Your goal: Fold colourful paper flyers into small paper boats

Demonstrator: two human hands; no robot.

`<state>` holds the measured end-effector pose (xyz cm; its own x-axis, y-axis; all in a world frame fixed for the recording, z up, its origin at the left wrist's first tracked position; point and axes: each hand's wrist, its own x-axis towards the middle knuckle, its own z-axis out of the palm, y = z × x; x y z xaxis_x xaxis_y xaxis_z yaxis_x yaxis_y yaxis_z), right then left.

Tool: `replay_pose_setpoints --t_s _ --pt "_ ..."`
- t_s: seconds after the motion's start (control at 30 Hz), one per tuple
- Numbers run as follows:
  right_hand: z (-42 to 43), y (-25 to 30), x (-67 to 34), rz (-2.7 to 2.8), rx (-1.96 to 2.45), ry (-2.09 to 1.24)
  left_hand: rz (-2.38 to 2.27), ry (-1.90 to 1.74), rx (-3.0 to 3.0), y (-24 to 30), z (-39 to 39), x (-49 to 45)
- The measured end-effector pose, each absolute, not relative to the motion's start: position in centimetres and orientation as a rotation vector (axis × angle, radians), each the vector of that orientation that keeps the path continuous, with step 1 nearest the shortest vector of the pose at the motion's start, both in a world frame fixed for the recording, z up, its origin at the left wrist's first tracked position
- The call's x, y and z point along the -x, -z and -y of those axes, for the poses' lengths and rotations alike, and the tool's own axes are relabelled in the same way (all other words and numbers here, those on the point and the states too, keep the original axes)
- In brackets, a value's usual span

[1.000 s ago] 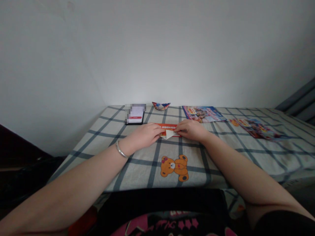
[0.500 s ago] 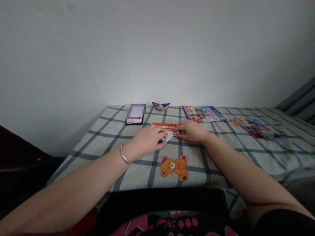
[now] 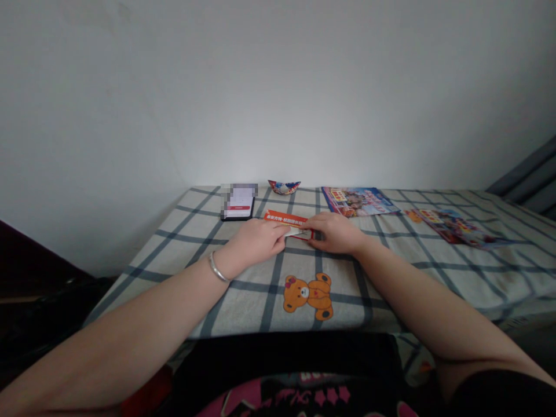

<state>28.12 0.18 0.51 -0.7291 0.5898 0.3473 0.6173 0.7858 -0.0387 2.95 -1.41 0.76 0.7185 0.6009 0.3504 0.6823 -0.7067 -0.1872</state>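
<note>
A printed paper sheet (image 3: 284, 219), red-orange with white lettering, lies on the checked tablecloth (image 3: 243, 307) between my hands. Its near part is folded over, showing a pale flap. My left hand (image 3: 259, 238) pinches the paper's left side, thumb and fingers pressed together at the fold. On the right side, my right hand (image 3: 334, 233) has its fingers closed on the paper's edge. Both palms face down, close to the cloth. The fingers hide parts of the sheet's left and right ends.
A phone (image 3: 238, 202) with a lit screen lies back left. Beside it, near the wall, sits a folded paper boat shape (image 3: 284, 187). Two colourful leaflets, one at the back (image 3: 359, 201) and one farther right (image 3: 463, 227), lie on the cloth. A printed bear (image 3: 308, 295) decorates the front.
My left hand has shifted slightly left. The paper has tilted, with more of its red lettered strip showing, and the white triangular flap now looks narrower. My right hand has barely moved.
</note>
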Motion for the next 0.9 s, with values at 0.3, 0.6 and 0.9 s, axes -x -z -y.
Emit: replay_pose_setpoints --t_s 0.3,0.6,0.9 --pt "-0.1 -0.34 -28.29 2.536 0.9 0.025 1.378 0.386 2.471 -0.86 1.14 -3.03" --pt "-0.02 -0.47 -27.94 2.607 0.715 0.104 1.423 0.443 2.505 -0.97 1.22 -2.99" --pt "0.17 -0.68 -27.77 2.62 0.787 0.173 1.454 0.511 2.551 -1.29 1.58 -2.88"
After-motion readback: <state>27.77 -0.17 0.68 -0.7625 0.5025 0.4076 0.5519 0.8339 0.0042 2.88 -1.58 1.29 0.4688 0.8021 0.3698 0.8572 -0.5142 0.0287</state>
